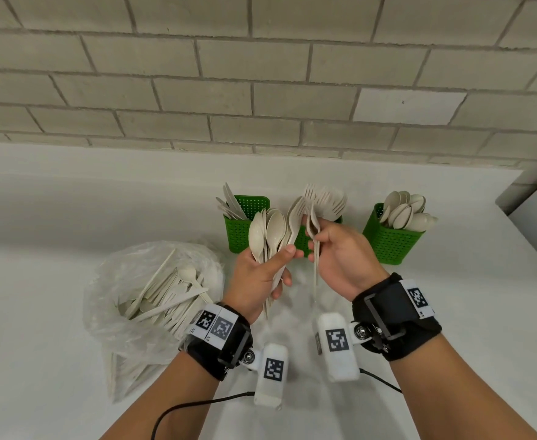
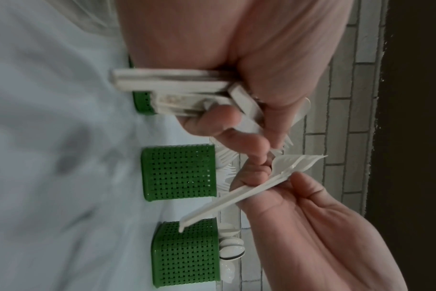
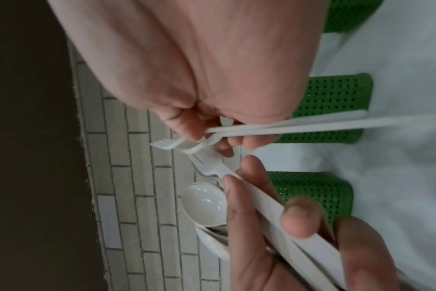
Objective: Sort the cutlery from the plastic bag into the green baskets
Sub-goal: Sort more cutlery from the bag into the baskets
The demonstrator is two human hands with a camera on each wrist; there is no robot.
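Above the white counter, my left hand (image 1: 272, 269) grips a bundle of beige spoons (image 1: 265, 235) with a fork among them. In the left wrist view their handles (image 2: 172, 84) stick out from my palm. My right hand (image 1: 322, 241) pinches a few forks (image 1: 312, 222), also seen in the right wrist view as forks (image 3: 274, 128), close beside the bundle. Behind the hands stand three green baskets: the left basket (image 1: 238, 231) holds knives, the middle basket (image 1: 302, 241) holds forks, the right basket (image 1: 391, 241) holds spoons. The clear plastic bag (image 1: 140, 315) with more cutlery lies at my left.
A grey brick wall (image 1: 261, 90) runs along the back of the counter. The counter's right edge (image 1: 521, 236) drops off past the right basket. Cables trail from both wrist cameras toward me.
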